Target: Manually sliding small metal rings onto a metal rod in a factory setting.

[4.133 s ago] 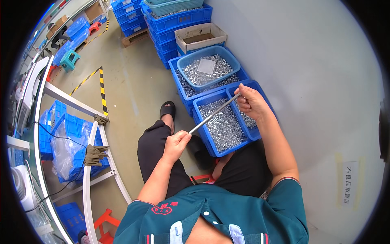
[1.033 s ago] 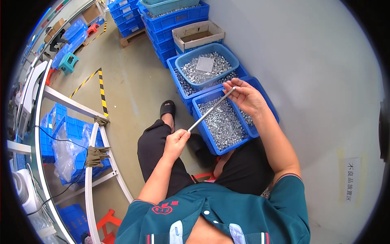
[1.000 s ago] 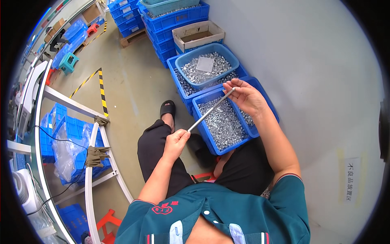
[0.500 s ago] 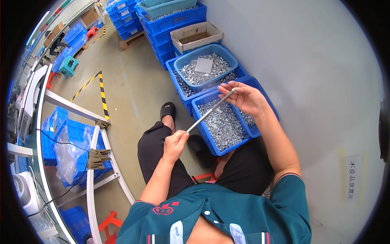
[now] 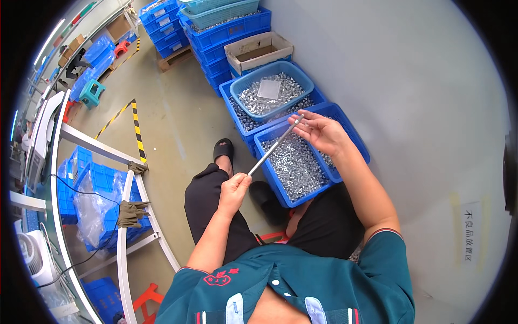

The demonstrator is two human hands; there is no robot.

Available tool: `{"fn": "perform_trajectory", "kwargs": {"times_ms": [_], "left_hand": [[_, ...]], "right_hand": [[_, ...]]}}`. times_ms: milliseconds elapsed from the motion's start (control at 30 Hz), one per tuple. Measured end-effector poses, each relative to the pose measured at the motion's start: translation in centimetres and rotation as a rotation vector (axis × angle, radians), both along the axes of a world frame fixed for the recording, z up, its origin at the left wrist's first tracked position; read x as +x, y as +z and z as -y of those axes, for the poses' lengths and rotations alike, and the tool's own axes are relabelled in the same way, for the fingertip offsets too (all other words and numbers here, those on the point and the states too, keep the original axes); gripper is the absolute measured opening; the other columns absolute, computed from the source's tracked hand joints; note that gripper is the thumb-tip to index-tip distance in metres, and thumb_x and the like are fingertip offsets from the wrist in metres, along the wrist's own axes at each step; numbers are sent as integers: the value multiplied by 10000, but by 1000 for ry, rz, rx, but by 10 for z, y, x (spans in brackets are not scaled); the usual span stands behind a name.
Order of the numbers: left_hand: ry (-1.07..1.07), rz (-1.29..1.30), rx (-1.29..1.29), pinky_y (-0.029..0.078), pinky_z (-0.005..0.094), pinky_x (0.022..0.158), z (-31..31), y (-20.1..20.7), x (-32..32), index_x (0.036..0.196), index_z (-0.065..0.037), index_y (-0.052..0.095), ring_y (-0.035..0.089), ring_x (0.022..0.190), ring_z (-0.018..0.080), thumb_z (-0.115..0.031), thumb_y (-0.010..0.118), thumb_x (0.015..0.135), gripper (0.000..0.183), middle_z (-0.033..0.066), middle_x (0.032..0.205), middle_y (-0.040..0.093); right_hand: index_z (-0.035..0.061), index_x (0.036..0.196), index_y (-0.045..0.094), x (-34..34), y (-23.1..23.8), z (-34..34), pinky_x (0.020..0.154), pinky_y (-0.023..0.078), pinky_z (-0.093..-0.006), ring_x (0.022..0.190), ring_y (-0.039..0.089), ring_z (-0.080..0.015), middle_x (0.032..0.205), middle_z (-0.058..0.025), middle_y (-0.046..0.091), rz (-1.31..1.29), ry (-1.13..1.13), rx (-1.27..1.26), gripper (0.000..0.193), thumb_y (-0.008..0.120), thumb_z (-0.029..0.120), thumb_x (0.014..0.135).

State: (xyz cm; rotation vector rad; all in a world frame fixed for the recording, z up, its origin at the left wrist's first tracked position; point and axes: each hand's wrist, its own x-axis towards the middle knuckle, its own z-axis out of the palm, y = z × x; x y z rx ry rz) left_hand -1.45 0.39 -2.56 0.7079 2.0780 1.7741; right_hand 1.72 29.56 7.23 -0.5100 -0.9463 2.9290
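My left hand (image 5: 234, 193) is closed round the lower end of a thin grey metal rod (image 5: 274, 148), which slants up and to the right. At the rod's upper end my right hand (image 5: 325, 134) has its fingers stretched out and apart, right beside the tip. Whether any small part lies in the fingers is too small to tell. Below the rod stands a blue bin (image 5: 330, 183) filled with small shiny metal parts (image 5: 297, 170) that look like nuts or collars. A second blue compartment holding similar parts is partly hidden behind my right hand and forearm.
A light-blue basin (image 5: 306, 89) of metal parts, with a clear plastic piece (image 5: 268, 89) on top, sits in a blue crate beyond. Farther back are a cardboard box (image 5: 278, 47) and stacked blue crates (image 5: 229, 32). White table frame (image 5: 123, 259) at left; grey wall (image 5: 410, 108) at right.
The rod's upper end has swung a little left and up, away from my right palm. A small ring-like part seen at its tip no longer shows there. My left hand has barely moved.
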Motion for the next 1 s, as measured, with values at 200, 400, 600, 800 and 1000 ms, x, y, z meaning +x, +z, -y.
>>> {"fn": "perform_trajectory", "kwargs": {"times_ms": [200,400,600,800,1000], "left_hand": [[-29,35,-1,354,187,568,5,-3,0,799,1,588,421,629,29,-154,569,897,185,-47,672,490],[-28,28,-44,363,195,554,6,-1,1,798,2,590,433,622,32,-151,574,892,180,-38,676,505],[-26,14,-10,359,198,540,7,0,1,795,3,588,427,607,33,-154,574,893,186,-38,668,502],[-21,21,-47,354,198,527,9,0,1,794,1,587,423,596,32,-152,574,892,182,-38,658,499],[11,-54,-99,375,244,501,11,-1,1,813,-3,597,432,537,68,-175,596,867,180,27,589,498]], "right_hand": [[-88,1206,362,-1,5,-4,846,531,-392,1049,575,-327,1128,-243,520,35,-100,207,341,432,-29,878],[-31,1053,457,-2,4,-3,785,547,-370,1001,604,-294,1067,-196,573,71,-162,153,187,468,105,926],[42,918,529,-2,-2,-16,483,414,-211,612,528,-107,775,-64,570,257,-112,345,200,546,240,911],[61,872,570,-1,11,1,396,238,-162,487,333,-41,642,23,427,186,29,399,238,599,297,879],[56,834,589,-1,14,0,420,244,-176,492,347,-25,620,48,446,96,77,711,198,670,236,822]]}}
